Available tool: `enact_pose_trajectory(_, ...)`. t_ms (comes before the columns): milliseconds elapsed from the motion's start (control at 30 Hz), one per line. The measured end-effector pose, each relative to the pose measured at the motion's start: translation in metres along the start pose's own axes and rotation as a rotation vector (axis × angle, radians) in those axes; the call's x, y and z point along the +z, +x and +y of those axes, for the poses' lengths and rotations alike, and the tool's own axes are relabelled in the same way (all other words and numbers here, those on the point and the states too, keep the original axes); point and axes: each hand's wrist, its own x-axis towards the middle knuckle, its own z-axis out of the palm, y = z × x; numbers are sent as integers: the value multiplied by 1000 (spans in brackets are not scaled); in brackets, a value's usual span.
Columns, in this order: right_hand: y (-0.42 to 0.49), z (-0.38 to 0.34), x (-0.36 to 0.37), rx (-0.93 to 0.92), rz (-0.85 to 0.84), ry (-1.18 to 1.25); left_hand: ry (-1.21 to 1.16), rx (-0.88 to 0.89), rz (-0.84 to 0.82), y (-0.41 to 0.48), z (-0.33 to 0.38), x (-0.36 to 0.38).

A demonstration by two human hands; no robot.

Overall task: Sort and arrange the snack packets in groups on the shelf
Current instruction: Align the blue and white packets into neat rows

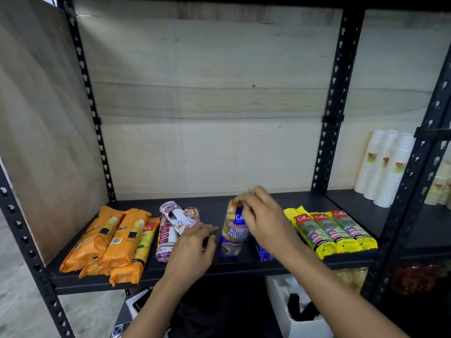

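On the black shelf (pixel 214 267) lie packets in groups. Several orange packets (pixel 107 237) are stacked at the left. White-and-maroon packets (pixel 168 228) lie left of centre. Three yellow packets (pixel 334 231) lie side by side at the right. A blue-and-purple packet (pixel 233 237) is in the middle, and my right hand (pixel 263 215) pinches its far end. Another blue packet (pixel 263 254) shows partly under my right forearm. My left hand (pixel 192 247) hovers with relaxed fingers just right of the white-and-maroon packets, holding nothing.
Black perforated uprights (pixel 334 98) frame the bay, with plywood at the back and the left side. Stacks of white paper cups (pixel 385 167) stand on the neighbouring shelf to the right. A white box (pixel 292 320) and a phone (pixel 119 330) lie below the shelf.
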Motion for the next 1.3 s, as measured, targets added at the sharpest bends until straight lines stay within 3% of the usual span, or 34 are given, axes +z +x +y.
enact_pose_trajectory(233, 76, 46, 5, 279, -324, 85, 57, 9, 17, -7, -12, 6)
enact_pose_trajectory(633, 120, 95, 80, 287, -697, -185, -8, -14, -15, -11, -12, 2)
enact_pose_trajectory(900, 102, 96, 89, 282, -653, -163, 5, -16, -16, -11, -13, 5)
enact_pose_trajectory(1067, 75, 54, 68, 172, -619, -210, 15, -56, 93, -8, -6, 12)
enact_pose_trajectory(1167, 47, 29, 61, 200, -676, -259, 51, -58, 185, -5, -6, 15)
enact_pose_trajectory(1300, 14, 18, 57, 177, -698, -344, 87, -65, 194, -2, -10, 19)
